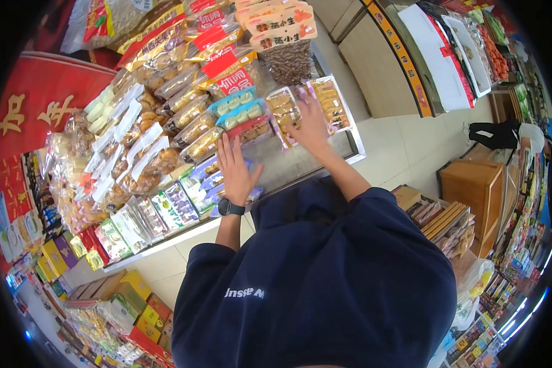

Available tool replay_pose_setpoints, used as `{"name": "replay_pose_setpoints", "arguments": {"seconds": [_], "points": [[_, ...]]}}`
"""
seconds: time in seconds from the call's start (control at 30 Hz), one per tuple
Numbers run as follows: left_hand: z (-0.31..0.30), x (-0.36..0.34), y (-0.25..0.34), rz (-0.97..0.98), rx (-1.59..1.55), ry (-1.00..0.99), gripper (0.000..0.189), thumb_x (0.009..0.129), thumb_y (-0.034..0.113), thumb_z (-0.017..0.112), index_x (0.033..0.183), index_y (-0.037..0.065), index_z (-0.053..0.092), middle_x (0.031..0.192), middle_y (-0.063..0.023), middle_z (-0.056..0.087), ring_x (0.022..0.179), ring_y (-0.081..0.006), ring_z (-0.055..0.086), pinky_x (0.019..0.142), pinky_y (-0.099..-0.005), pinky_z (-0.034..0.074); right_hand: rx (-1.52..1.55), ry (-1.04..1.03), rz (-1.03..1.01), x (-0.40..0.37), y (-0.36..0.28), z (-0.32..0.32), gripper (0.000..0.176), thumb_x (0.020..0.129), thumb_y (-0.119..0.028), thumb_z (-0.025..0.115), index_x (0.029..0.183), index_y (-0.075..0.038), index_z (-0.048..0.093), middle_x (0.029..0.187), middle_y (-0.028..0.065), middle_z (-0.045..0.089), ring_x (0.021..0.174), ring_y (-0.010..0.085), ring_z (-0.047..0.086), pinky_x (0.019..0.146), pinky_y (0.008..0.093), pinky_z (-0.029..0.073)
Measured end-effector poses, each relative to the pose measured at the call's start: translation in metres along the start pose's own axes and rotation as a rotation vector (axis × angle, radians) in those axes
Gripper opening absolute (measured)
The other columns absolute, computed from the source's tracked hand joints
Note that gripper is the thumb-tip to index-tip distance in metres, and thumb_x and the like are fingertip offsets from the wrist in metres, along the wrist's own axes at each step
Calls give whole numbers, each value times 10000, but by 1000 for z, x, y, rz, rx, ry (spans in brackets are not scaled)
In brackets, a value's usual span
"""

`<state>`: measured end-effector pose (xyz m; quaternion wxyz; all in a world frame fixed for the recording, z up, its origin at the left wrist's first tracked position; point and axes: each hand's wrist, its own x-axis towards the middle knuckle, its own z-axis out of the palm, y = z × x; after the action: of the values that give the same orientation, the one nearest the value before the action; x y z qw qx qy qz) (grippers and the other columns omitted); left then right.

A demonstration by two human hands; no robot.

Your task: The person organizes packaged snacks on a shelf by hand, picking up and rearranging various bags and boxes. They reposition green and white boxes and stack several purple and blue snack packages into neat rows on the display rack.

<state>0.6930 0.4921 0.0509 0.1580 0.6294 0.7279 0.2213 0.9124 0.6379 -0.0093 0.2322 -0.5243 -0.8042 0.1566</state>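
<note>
My left hand (235, 172), with a dark watch on its wrist, lies open with fingers stretched over small purple-and-white packets (210, 183) at the stand's near edge. My right hand (313, 127) reaches over two clear packs of yellow pastries. Its fingers are spread, with the thumb by the left pastry pack (282, 113) and the fingertips near the gap beside the right pastry pack (331, 103). Between my hands lie a red-brown pack (249, 130) and blue trays of pale green pieces (242, 110). Bare metal surface (288, 164) shows in front of them.
Bagged breads (193, 116) and large snack bags (288, 58) crowd the stand's left and back. A red banner (43, 101) hangs at left. Another display counter (380, 67) stands across the aisle, with a wooden cabinet (472, 193) at right. A person in black trousers (497, 135) is further off.
</note>
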Motion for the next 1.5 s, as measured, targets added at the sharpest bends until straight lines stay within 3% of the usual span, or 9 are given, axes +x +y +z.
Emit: {"name": "replay_pose_setpoints", "arguments": {"seconds": [0.17,0.27,0.47,0.6,0.9,1.13,1.23,1.33,1.5], "points": [[1,4,-4,-8,-3,0,972,706,280,852,1488,9,343,1607,-250,207,1485,-447,190,1181,-566,210,-311,78,408,4,53,-33,925,691,-418,809,1436,-47,404,1370,271,467,1282,451,459,1029,553,414],[2,8,-1,11,-14,-5,967,708,280,853,1485,7,344,1606,-251,208,1483,-445,193,1182,-564,210,-131,-96,490,5,81,-30,926,681,-436,802,1423,-43,412,1327,268,496,1260,449,481,1016,541,436],[1,12,4,40,-18,-6,969,710,276,851,1485,4,338,1606,-253,208,1483,-447,194,1182,-564,211,3,-26,546,17,42,-48,918,686,-374,808,1432,-19,407,1262,275,525,1216,426,508,1030,498,439],[3,11,5,38,-18,-1,971,711,276,850,1487,2,334,1604,-256,211,1480,-450,198,1182,-568,208,27,58,350,15,0,-31,880,696,-364,808,1394,19,432,1221,270,525,1159,427,514,1003,506,433],[-3,12,5,19,-26,31,973,717,299,853,1483,-11,340,1598,-264,220,1480,-447,200,1184,-553,216,-178,-163,268,-5,-44,23,976,674,-496,829,1501,-200,405,1339,249,400,1225,465,427,977,575,409],[1,2,3,-17,-9,36,985,716,314,860,1491,-1,340,1600,-241,239,1486,-432,203,1184,-542,216,-131,-49,185,-6,-19,23,911,733,-529,797,1500,-209,423,1436,292,358,1303,477,384,1045,599,352],[-1,-1,4,-45,-5,45,993,716,312,859,1502,12,331,1602,-240,236,1487,-429,202,1178,-550,217,47,-115,348,5,25,-2,862,742,-484,787,1469,-163,452,1459,294,345,1337,469,364,1071,604,329],[2,-6,3,-66,-2,46,994,713,303,858,1506,22,328,1606,-236,228,1487,-433,201,1175,-557,217,-178,75,364,-2,66,-14,872,705,-438,783,1445,-114,453,1404,258,390,1302,450,385,1026,608,343],[6,-2,16,-30,0,32,996,702,299,858,1500,15,334,1608,-235,224,1485,-442,197,1177,-564,216,-332,-134,372,-7,72,-24,910,673,-352,802,1451,-81,416,1383,237,416,1288,430,408,1015,586,367]]}}
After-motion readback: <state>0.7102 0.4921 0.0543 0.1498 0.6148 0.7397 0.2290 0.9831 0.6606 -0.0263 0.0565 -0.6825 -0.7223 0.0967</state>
